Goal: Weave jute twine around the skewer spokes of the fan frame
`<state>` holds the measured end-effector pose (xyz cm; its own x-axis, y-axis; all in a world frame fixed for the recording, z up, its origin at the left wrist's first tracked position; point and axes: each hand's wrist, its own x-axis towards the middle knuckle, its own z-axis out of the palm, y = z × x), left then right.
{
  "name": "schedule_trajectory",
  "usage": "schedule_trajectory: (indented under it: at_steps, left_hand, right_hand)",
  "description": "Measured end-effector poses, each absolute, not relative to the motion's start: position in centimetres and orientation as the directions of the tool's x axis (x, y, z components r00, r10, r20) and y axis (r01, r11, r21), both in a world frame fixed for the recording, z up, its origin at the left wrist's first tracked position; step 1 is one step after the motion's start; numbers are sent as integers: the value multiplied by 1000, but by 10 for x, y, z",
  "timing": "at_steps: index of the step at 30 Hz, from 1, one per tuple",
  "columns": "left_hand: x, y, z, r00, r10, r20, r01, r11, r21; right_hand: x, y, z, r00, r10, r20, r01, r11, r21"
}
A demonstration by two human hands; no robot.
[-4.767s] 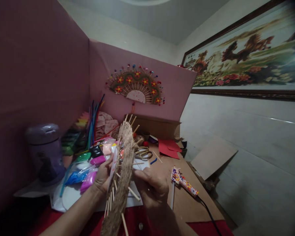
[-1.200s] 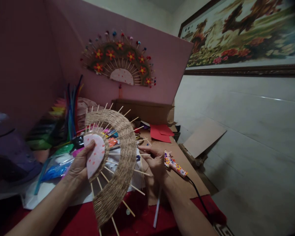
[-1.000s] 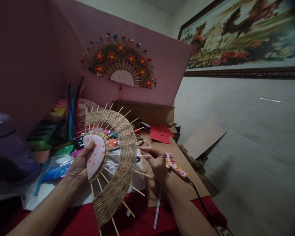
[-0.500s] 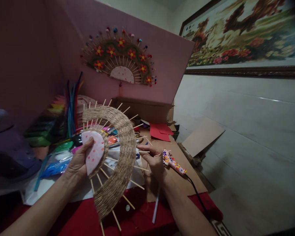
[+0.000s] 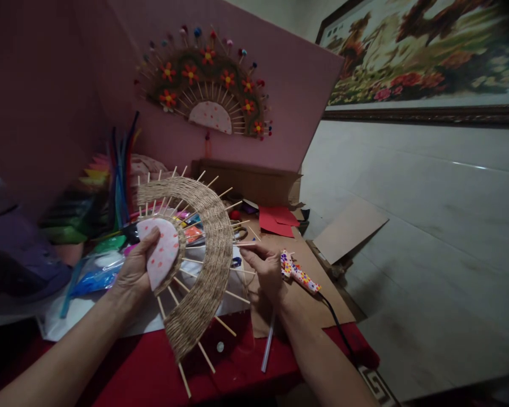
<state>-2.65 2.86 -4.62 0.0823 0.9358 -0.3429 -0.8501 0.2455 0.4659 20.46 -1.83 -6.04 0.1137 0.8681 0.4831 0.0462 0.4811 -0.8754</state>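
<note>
My left hand [image 5: 132,273] grips the white, pink-dotted half-disc hub of a woven fan [image 5: 212,249], a brown twine arc on wooden skewers that stick out past its rim. I hold it upright above the table, its face turned to me. At the fan's right edge my right hand [image 5: 263,270] pinches one skewer tip. A spotted glue gun [image 5: 299,273] lies on brown cardboard just right of that hand, its black cord trailing toward me.
A finished fan with red flowers [image 5: 207,90] hangs on the pink board behind. Coloured pipe cleaners [image 5: 121,169], bags of craft material [image 5: 97,277], red paper [image 5: 275,221], a cardboard box [image 5: 250,183] and a purple container [image 5: 8,243] crowd the table. A glue stick [image 5: 267,350] lies on the red cloth.
The fan has turned from edge-on to facing me since the earliest frame. Over the last second both hands and the fan drifted slightly left and up; my right hand stays at the skewer tips.
</note>
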Motion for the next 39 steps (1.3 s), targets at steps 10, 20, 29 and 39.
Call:
schedule_trajectory:
  at_steps: [10, 20, 29, 39]
  left_hand:
    - [-27, 30, -48, 46, 960, -276, -834, 189, 518]
    - [-31, 34, -51, -2, 967, -253, -840, 136, 526]
    - [-30, 34, -50, -48, 981, -187, -824, 67, 563]
    - [-32, 36, -50, -80, 976, -201, -830, 46, 556]
  right_hand:
    - [204, -15, -64, 105, 883, 457, 10, 459, -888]
    - [214, -16, -59, 26, 891, 453, 3, 453, -891]
    - [210, -16, -62, 52, 760, 648, 367, 589, -720]
    - [215, -19, -61, -115, 632, 767, 552, 682, -480]
